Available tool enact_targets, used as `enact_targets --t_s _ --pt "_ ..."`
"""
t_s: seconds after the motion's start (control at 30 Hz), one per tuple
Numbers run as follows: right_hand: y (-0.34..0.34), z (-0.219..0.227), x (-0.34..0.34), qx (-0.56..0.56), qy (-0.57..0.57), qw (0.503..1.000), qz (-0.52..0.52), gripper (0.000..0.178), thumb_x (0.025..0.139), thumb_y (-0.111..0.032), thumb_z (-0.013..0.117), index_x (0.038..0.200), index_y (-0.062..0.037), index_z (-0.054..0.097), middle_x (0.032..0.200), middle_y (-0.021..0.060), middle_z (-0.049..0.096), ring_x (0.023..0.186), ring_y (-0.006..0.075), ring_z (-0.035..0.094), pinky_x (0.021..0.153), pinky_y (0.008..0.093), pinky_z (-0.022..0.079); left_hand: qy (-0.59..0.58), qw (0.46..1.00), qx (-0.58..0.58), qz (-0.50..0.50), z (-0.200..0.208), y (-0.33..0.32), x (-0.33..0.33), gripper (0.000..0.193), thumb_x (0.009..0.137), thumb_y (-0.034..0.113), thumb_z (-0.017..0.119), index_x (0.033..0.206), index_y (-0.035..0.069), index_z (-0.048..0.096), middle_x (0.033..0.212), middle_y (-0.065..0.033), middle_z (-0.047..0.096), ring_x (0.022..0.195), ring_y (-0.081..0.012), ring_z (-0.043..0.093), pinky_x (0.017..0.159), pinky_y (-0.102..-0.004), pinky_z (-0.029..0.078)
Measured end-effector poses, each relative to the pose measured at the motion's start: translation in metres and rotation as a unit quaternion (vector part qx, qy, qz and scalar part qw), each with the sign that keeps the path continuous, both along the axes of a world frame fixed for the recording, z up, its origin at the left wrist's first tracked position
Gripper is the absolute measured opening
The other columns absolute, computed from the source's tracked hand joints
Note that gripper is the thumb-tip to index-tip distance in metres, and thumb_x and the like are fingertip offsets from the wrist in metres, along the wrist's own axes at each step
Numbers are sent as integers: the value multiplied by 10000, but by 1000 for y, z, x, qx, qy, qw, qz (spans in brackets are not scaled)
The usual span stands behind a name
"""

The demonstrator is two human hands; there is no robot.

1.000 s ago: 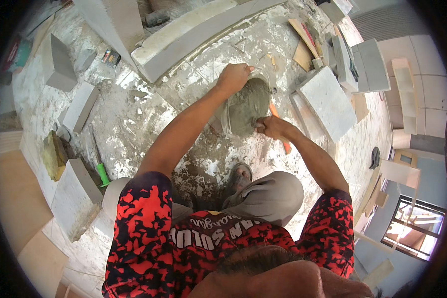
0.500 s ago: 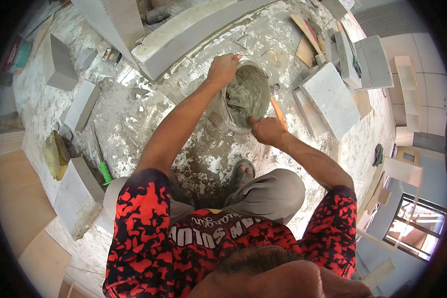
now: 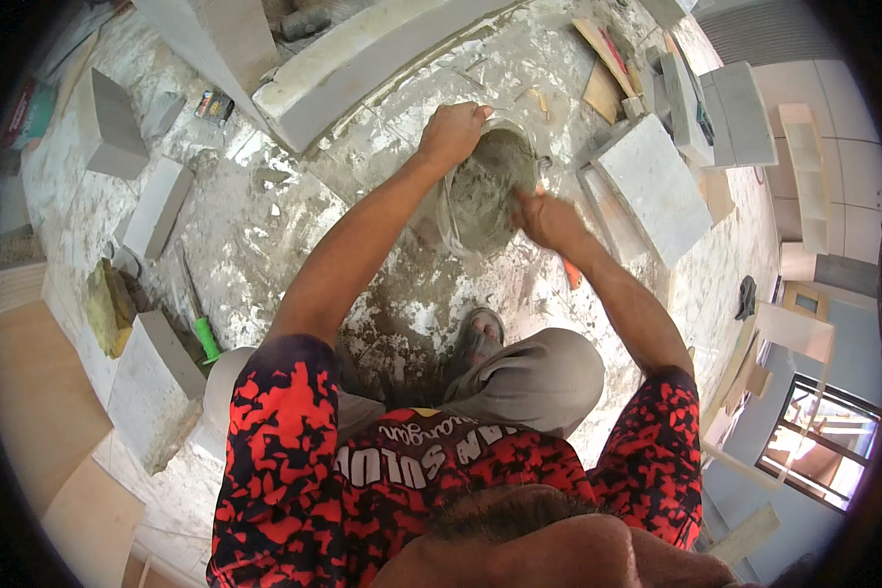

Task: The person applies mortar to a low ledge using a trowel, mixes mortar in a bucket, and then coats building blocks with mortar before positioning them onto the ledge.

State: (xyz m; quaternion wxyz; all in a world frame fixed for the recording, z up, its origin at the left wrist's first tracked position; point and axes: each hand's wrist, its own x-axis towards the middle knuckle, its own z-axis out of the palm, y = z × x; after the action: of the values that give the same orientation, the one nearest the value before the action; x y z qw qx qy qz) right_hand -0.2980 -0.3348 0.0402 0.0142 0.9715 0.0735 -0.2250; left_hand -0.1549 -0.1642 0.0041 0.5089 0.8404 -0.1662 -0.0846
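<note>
Head view: bucket (image 3: 448,223) sat on floor (image 3: 265,255), right of near corner of low grey wall (image 3: 363,73). My left hand (image 3: 453,133) closed on bucket's far rim. My right hand (image 3: 553,220) curled at right rim, blurred; could not tell if it gripped tool. Grey mix (image 3: 490,186) inside, wet-looking, surface uneven. Judged partway: wetting done, some blending probably left; consistency unclear. Orange-handled tool (image 3: 571,273) lay beside bucket, partly behind my right hand.
</note>
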Motion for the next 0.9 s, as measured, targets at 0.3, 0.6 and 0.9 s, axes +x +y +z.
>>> enact_targets --t_s 0.3,0.6,0.9 --pt "25 4 -19 122 130 983 36 442 888 -238 495 1197 78 472 885 277 640 777 376 655 669 455 522 -11 1000 -11 -18 -9 -2 1 429 933 352 453 884 -34 634 828 -268 620 790 -433 589 737 -468 450" --pt "-27 -6 10 30 182 980 -71 494 895 -354 508 1291 -60 495 1013 207 643 816 351 658 735 427 526 -6 1000 -7 -19 -5 -10 0 462 935 375 427 849 -38 616 842 -259 618 827 -432 584 781 -479 438" --pt "-15 -23 -5 -105 41 993 45 487 872 -110 432 1331 43 374 866 213 642 688 317 660 647 433 526 -15 1000 -12 5 -10 -4 3 422 937 363 452 907 -5 655 867 -269 634 856 -443 600 800 -486 463"
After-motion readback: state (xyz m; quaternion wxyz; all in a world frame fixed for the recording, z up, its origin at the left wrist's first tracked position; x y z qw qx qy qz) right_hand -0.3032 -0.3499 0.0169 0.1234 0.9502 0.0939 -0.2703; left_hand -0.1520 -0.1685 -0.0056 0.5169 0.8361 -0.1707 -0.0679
